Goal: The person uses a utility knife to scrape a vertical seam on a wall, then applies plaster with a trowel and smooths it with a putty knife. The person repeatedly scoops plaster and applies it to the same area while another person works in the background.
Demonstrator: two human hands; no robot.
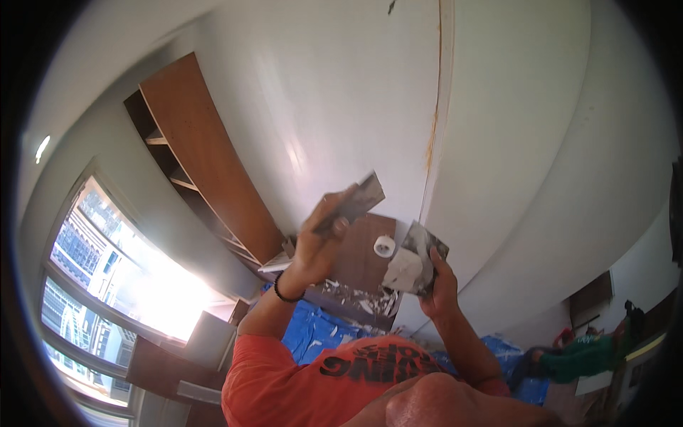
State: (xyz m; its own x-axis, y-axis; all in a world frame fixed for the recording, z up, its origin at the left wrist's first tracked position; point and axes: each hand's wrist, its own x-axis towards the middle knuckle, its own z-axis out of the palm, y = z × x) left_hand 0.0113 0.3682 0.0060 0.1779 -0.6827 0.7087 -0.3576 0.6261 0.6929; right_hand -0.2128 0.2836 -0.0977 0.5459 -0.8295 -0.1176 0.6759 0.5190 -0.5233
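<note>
The left hand (319,238) is wrapped round a flat scraper (368,191); the right hand (442,290), nearby, clasps a plate (427,242) of white paste (405,270), probably best kept level.

Worn on the person's head, the left of two side-by-side fisheye cameras is looking down and forward from above the orange shirt (284,388), which is showing at 6 o'clock. It is catching the left hand (320,242) and the right hand (442,288) near the dial's centre at close range, while facing the pale wall (320,85) toward 12 o'clock. Its wide lens is also taking in the farther-off wooden shelf unit (196,142) at 10 o'clock and window (92,308) at 8, bending their straight edges.
</note>
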